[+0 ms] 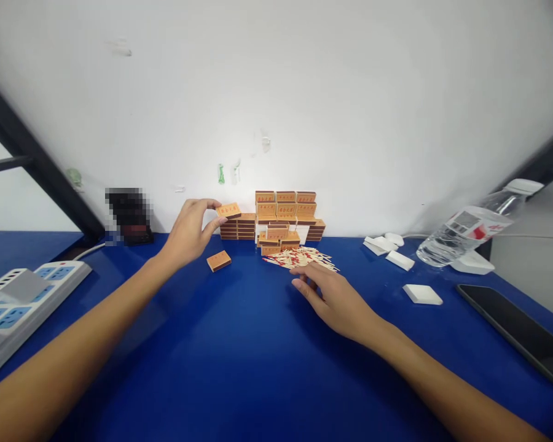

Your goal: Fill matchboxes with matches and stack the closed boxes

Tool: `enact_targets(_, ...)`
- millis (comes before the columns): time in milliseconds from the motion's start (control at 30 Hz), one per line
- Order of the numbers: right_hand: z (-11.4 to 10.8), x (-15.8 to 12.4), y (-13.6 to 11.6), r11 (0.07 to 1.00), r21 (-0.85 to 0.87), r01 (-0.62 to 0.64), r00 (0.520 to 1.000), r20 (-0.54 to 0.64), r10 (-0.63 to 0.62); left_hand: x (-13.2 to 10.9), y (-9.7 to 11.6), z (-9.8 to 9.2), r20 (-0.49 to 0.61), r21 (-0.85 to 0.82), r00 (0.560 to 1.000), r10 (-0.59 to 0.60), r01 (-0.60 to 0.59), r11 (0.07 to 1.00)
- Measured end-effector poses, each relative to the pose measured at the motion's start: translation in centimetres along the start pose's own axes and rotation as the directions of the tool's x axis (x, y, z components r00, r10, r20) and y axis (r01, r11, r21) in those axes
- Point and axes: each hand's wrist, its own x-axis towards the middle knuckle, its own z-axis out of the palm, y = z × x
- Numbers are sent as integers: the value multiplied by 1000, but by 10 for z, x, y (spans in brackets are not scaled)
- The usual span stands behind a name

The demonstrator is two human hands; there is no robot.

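Observation:
My left hand [191,233] grips an orange matchbox [229,211] between thumb and fingers, at the left end of the stacked matchboxes [286,209]. Whether the held box touches the stack beneath it I cannot tell. Below that hand, a single matchbox [219,261] lies on the blue table. My right hand [329,294] hovers by the near edge of a pile of red-tipped matches [299,258], thumb apart from the curled fingers, with nothing visible in them. Several boxes rise in stepped tiers against the wall, and smaller ones stand at the front beside the matches.
A white power strip [37,307] runs along the left side, with a dark pixelated object [129,216] behind it. To the right are white foam pieces [423,294], a tilted plastic bottle [470,227] and a black phone [516,328]. The white wall [350,123] closes off the back.

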Motion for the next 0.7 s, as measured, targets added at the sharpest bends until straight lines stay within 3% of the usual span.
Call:
enact_targets(200,-2,2,3,999,-31,21,1000,3,-21,32,-8,23,46,61,996,81,-84,995)
enact_targets(433,-2,1,5,998,-56,23,1000,-2,-24,41,-6,50,40,106,996,80,-84,991)
enact_targets(600,-5,2,2,997,-59,44,999,-13,-45,42,-1,56,-14,148,999,34,-31,988)
enact_targets(700,-6,3,4,997,-70,33,999,-16,-34,34,4,49,-18,165,1000,14,-11,986)
